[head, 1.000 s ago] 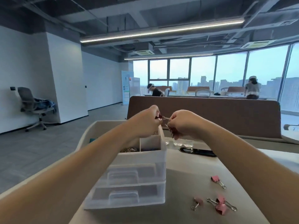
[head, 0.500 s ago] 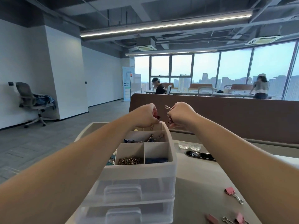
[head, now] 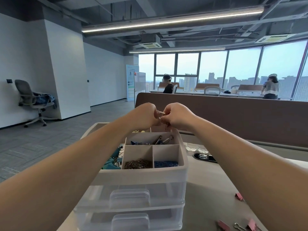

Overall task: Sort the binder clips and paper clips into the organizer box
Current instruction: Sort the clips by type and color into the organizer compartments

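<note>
The translucent organizer box (head: 141, 179) stands on the desk with two drawers and an open top tray. Its near compartments hold metal paper clips (head: 138, 164) and blue paper clips (head: 165, 163); a far compartment holds binder clips (head: 156, 140). Above the tray's far edge my left hand (head: 146, 115) and my right hand (head: 176, 115) meet, both pinching a binder clip (head: 161, 112) whose wire handles show between them. Its body is hidden by my fingers.
Pink binder clips (head: 239, 196) lie on the desk at the right, more at the bottom right (head: 224, 225). Teal binder clips (head: 113, 161) lie left of the box. Small glass cups (head: 196, 147) and a dark tray (head: 205, 157) sit behind it, before a brown desk divider (head: 233, 117).
The view has dropped a little, so my hands sit higher in frame over the box. Both hands have come closer together around the clip.
</note>
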`<state>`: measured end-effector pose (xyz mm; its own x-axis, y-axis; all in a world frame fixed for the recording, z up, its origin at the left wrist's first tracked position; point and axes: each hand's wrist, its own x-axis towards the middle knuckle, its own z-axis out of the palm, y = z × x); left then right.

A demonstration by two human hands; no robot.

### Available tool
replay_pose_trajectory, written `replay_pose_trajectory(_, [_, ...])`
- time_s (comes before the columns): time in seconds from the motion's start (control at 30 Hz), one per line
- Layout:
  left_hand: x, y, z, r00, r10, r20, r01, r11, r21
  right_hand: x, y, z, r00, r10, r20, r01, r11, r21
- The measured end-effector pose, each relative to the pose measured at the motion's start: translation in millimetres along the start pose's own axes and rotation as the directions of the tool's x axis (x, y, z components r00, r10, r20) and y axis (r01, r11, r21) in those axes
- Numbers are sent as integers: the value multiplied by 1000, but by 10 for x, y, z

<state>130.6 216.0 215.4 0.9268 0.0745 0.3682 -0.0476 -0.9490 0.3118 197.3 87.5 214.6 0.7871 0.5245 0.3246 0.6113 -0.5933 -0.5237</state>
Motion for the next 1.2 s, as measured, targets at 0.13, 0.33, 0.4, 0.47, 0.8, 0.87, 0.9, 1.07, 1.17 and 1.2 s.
replay_pose_trajectory(0.13, [-93,-76,-46,1000,-28,0,28,1000,2,-4,-29,11,998,-51,40,57,983,-174])
replay_pose_trajectory(0.33, [-194,-129,-102,1000,0,-11,0,1000,-1,11,-73,3,995,-41,90,66,953,-295])
replay_pose_trajectory(0.4, [-225,-110,-114,1000,13,-10,-13,1000,-6,11,-79,-4,996,-38,85,61,956,-288])
replay_pose_trajectory(0.47, [-271,-84,-115,1000,23,-13,-23,1000,-6,-7,-71,-15,994,-40,97,66,960,-272])
replay_pose_trajectory(0.8, [-567,389,1,996,84,-28,-85,996,-29,-550,71,-353,995,-96,39,100,983,-151])
replay_pose_trajectory(0.87, [-618,447,13,997,72,-34,-74,996,-59,-637,98,-372,996,-86,4,86,986,-146])
replay_pose_trajectory(0.9, [-632,466,20,997,70,-42,-73,995,-65,-670,101,-384,996,-88,-14,85,985,-153])
replay_pose_trajectory(1.07, [-928,892,217,986,167,-26,-168,983,-75,-1274,338,-534,1000,11,-28,-14,996,-90])
replay_pose_trajectory(1.17, [-1132,1170,462,972,236,-11,-236,967,-97,-1692,600,-522,996,92,15,-89,988,-129])
replay_pose_trajectory(1.2, [-1191,1247,559,967,254,8,-252,962,-105,-1825,684,-515,993,116,37,-109,982,-154])
